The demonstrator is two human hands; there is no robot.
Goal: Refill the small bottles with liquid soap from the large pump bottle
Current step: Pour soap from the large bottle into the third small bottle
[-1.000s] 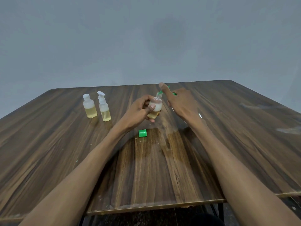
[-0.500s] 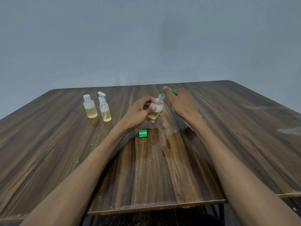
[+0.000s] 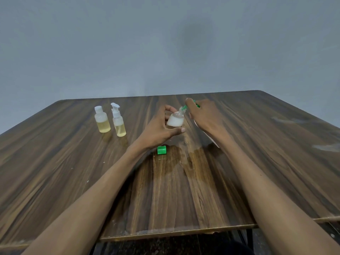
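My left hand (image 3: 161, 126) grips a small clear bottle (image 3: 175, 119) with a white label, held tilted above the table's middle. The green pump nozzle (image 3: 184, 107) of the large pump bottle touches the small bottle's mouth. My right hand (image 3: 204, 116) rests on top of that pump and hides most of the large bottle; only a white sliver (image 3: 211, 139) shows under my wrist. A green cap (image 3: 161, 150) lies on the table just below my left wrist.
Two small bottles of yellow liquid stand upright at the far left: a flip-cap bottle (image 3: 102, 119) and a spray bottle (image 3: 118, 120). The wooden table (image 3: 184, 190) has a wet-looking patch near the green cap. A grey wall stands behind.
My right hand has sunk lower onto the pump, and the raised finger has come down. The small bottle in my left hand has tilted further toward the nozzle.
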